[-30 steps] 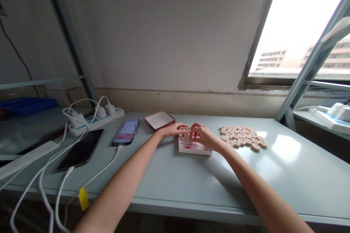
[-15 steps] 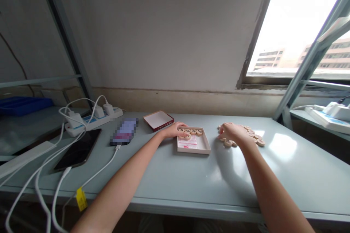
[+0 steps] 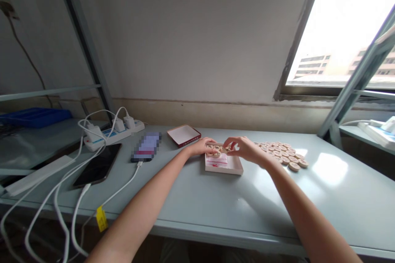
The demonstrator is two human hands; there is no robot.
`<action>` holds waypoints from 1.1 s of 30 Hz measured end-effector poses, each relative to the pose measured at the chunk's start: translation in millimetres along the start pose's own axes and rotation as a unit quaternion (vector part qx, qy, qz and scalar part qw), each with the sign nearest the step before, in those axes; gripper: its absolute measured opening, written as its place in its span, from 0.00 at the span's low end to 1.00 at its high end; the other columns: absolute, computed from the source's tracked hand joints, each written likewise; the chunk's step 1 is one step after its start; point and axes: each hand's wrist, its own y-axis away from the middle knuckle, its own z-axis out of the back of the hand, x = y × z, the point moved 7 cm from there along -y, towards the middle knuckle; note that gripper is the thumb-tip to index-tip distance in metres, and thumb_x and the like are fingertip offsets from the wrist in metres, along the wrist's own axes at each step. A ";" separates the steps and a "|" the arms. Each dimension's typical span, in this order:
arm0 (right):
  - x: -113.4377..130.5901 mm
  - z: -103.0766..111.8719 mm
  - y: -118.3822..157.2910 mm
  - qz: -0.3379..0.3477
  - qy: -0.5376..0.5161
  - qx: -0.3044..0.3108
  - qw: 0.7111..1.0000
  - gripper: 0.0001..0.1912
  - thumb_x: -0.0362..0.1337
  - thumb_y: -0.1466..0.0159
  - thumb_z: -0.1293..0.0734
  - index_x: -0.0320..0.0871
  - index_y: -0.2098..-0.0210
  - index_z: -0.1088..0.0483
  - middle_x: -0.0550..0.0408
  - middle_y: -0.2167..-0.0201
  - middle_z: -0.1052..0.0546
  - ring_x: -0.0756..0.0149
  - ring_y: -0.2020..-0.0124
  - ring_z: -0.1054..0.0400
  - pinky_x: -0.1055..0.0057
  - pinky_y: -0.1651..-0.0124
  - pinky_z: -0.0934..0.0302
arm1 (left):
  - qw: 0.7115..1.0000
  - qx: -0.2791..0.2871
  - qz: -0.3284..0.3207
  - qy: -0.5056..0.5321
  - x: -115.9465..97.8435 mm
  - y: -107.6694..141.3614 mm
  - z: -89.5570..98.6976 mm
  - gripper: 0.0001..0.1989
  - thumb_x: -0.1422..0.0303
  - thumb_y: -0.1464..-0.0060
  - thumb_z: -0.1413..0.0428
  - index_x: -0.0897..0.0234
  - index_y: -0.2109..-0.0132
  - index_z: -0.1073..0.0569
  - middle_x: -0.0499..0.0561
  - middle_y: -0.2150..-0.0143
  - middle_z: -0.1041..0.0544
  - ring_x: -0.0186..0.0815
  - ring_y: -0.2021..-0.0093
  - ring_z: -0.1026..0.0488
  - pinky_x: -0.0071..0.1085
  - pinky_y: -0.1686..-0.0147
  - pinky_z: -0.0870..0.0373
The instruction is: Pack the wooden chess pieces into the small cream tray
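A shallow white-lined box (image 3: 224, 170) holds a row of round wooden Chinese chess pieces (image 3: 217, 148) along its far side and a pink-printed packet (image 3: 216, 160). One more piece (image 3: 217, 155) sits in front of that row. At the box's left wall, my left hand (image 3: 199, 147) grips the edge, its fingertips reaching in by the pieces. My right hand (image 3: 242, 148) is over the far right of the box, thumb and fingers pinched around a chess piece (image 3: 228, 148), partly hidden by the fingers. To the right, several loose pieces (image 3: 284, 154) lie spread on the desk.
The red box lid (image 3: 184, 135) lies upturned behind the left hand. Further left are a phone with a lit, blurred screen (image 3: 147, 147), a dark tablet or phone (image 3: 98, 165), white cables (image 3: 123, 187) and a power strip (image 3: 114, 135). A metal post (image 3: 354, 78) rises at right.
My right hand has moved left from the loose pieces to above the box, with a piece in its fingers. My left hand stays at the box's left side. The view has shifted slightly.
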 end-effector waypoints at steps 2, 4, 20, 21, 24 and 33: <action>11.3 -15.6 -3.1 0.042 -0.008 0.028 0.999 0.07 0.31 0.48 0.36 0.45 0.69 0.31 0.58 0.71 0.28 0.69 0.70 0.34 0.75 0.67 0.43 | 1.000 0.000 -0.010 -0.005 -1.5 -0.8 -0.4 0.25 0.56 0.57 0.45 0.66 0.53 0.31 0.56 0.52 0.32 0.41 0.51 0.36 0.30 0.54 0.41; 14.9 -22.0 -4.9 0.062 0.008 0.011 0.998 0.07 0.29 0.48 0.36 0.43 0.69 0.32 0.56 0.68 0.29 0.70 0.70 0.34 0.75 0.67 0.43 | 1.000 -0.002 -0.013 -0.008 -2.5 -0.8 -0.4 0.24 0.56 0.56 0.46 0.66 0.54 0.31 0.56 0.53 0.31 0.41 0.51 0.36 0.30 0.54 0.41; 21.5 -12.9 -0.6 0.084 0.102 0.000 0.991 0.07 0.29 0.46 0.36 0.46 0.70 0.29 0.57 0.67 0.28 0.71 0.72 0.35 0.75 0.66 0.45 | 1.000 0.000 -0.006 0.000 -10.5 2.5 0.8 0.22 0.58 0.56 0.45 0.68 0.55 0.30 0.56 0.54 0.30 0.40 0.54 0.34 0.30 0.56 0.39; 22.4 -12.5 0.0 0.084 0.112 -0.002 0.990 0.07 0.29 0.46 0.37 0.46 0.71 0.29 0.57 0.66 0.28 0.70 0.72 0.35 0.75 0.66 0.45 | 1.000 0.002 -0.008 0.002 -10.7 2.5 0.6 0.22 0.58 0.56 0.45 0.67 0.55 0.30 0.55 0.54 0.30 0.40 0.54 0.34 0.29 0.56 0.39; 21.1 -14.5 0.1 0.081 0.117 -0.009 0.990 0.08 0.28 0.46 0.37 0.45 0.68 0.29 0.55 0.67 0.28 0.70 0.72 0.35 0.74 0.67 0.45 | 1.000 0.004 -0.010 0.002 -9.9 1.8 -0.1 0.22 0.58 0.56 0.45 0.66 0.56 0.30 0.54 0.54 0.29 0.40 0.53 0.34 0.29 0.56 0.39; -0.2 -7.4 -3.3 0.037 0.056 -0.017 0.998 0.03 0.32 0.48 0.34 0.43 0.72 0.31 0.56 0.69 0.30 0.71 0.70 0.35 0.76 0.68 0.44 | 1.000 0.009 0.011 -0.006 -8.3 3.7 0.1 0.24 0.58 0.56 0.46 0.66 0.53 0.32 0.55 0.51 0.32 0.41 0.52 0.35 0.30 0.54 0.40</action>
